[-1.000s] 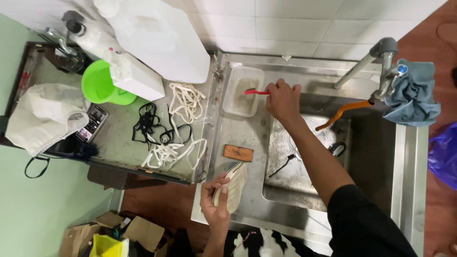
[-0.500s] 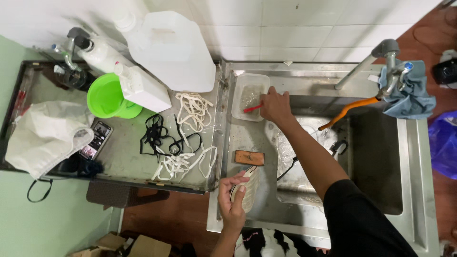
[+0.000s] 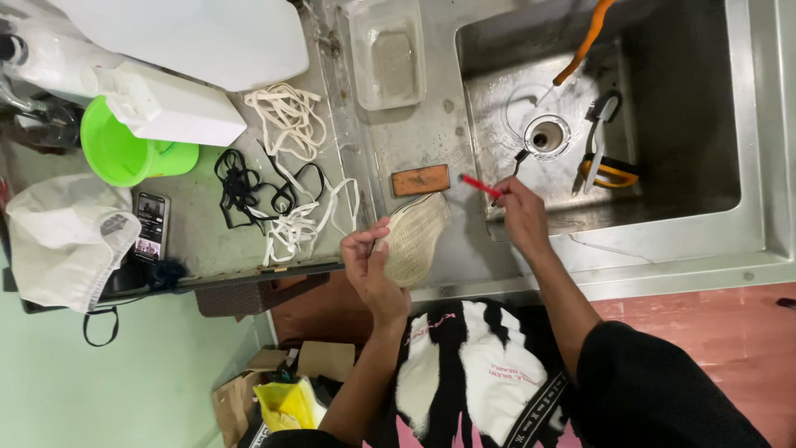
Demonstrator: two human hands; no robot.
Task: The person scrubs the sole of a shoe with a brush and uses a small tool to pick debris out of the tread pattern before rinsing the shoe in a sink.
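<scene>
1. Stainless steel bench (image 3: 431,149) with a sunken sink (image 3: 680,166) fills the upper part of the view, beside a green-grey worktop (image 3: 199,241).
2. Left hand (image 3: 371,267) is clamped on a pale woven insole (image 3: 414,236), held over the steel bench's front edge, its toe end pointing up toward the sink.
3. Right hand (image 3: 521,214) is closed around a red-handled brush (image 3: 482,186), whose red end points left toward the insole; the 2 look just apart.
4. Just above the insole a small brown rectangular block (image 3: 420,179) lies on the steel.
5. Farther up stands a clear plastic tub (image 3: 386,51) with water in it.
6. In the sink lie the round drain (image 3: 546,134), an orange hose (image 3: 584,41) and a grey brush (image 3: 599,133) over an orange-and-black tool.
7. On the worktop to the left lie white shoelaces (image 3: 290,124) and black shoelaces (image 3: 240,187), tangled side by side.
8. Beyond them sit a green cup (image 3: 124,153), a white jug (image 3: 199,33), a phone (image 3: 151,224) and a white bag (image 3: 66,236).
</scene>
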